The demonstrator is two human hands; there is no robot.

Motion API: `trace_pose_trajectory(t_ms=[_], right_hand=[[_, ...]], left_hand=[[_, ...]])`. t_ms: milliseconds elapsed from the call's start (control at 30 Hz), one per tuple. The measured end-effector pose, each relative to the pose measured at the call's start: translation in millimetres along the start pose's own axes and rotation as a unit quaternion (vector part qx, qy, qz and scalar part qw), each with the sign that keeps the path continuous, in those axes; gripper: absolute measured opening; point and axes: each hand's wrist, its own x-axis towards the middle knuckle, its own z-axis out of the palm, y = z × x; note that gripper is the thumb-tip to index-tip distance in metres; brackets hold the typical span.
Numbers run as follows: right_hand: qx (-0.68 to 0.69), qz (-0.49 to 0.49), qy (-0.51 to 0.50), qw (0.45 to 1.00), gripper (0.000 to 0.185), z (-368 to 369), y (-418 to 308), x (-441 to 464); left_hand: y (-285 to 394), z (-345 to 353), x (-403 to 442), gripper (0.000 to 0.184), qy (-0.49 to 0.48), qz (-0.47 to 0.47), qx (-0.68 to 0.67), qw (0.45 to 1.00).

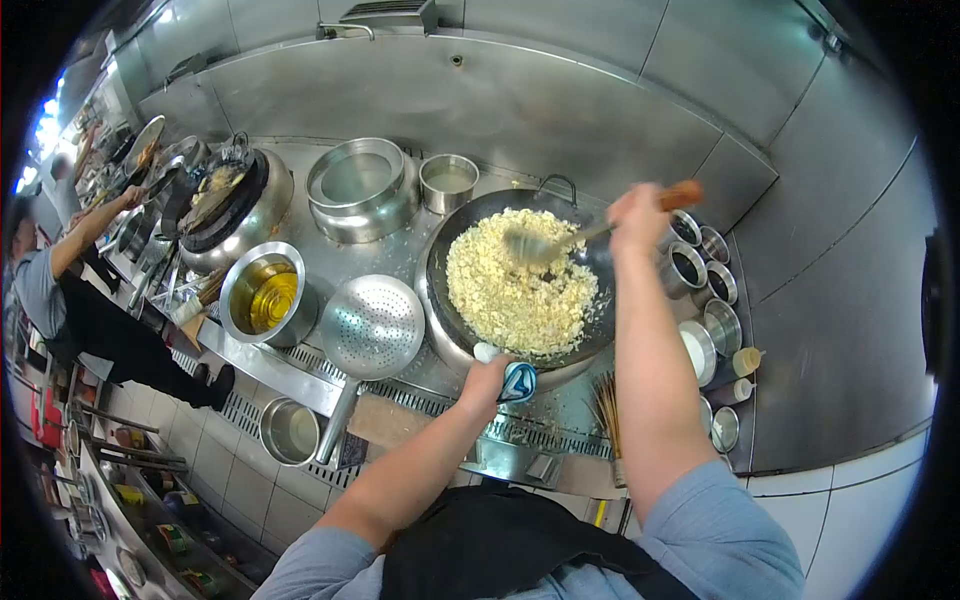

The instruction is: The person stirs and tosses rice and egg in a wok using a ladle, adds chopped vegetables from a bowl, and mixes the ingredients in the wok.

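Observation:
A large black wok (598, 250) on the stove holds a wide layer of pale yellow, crumbly food (500, 280) that looks like fried rice or scrambled egg. My right hand (637, 222) is closed round the handle of a ladle (535, 247), its wooden end (682, 195) sticking out to the right. The ladle's bowl rests in the food and looks smeared by motion. At the wok's near rim, my left hand (485, 385) is closed on a folded cloth (518, 382), white and blue. Whether it also grips a wok handle is hidden.
Left of the wok lie a perforated strainer (373, 327), a pot of yellow oil (265, 293) and a large steel pot (362, 190). Seasoning containers (700, 350) line the right side. A bamboo brush (608, 415) stands near the front edge. Another person (80, 290) cooks farther left.

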Motion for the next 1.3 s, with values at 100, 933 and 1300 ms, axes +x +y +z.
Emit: trace_pose_trajectory(t_ms=[100,933,1300], right_hand=[[-0.028,0.179,-0.242,0.953,0.027,20,-27,21],[-0.09,0.032,-0.106,0.99,0.016,32,-35,-57],[-0.028,-0.029,-0.202,0.979,0.026,9,-135,-119]], left_hand=[[5,3,-3,0.02,-0.008,-0.004,-0.017,1.0],[24,8,-93,0.02,-0.054,-0.119,-0.074,0.989],[58,-7,-121,0.022,0.007,-0.127,-0.029,0.991]])
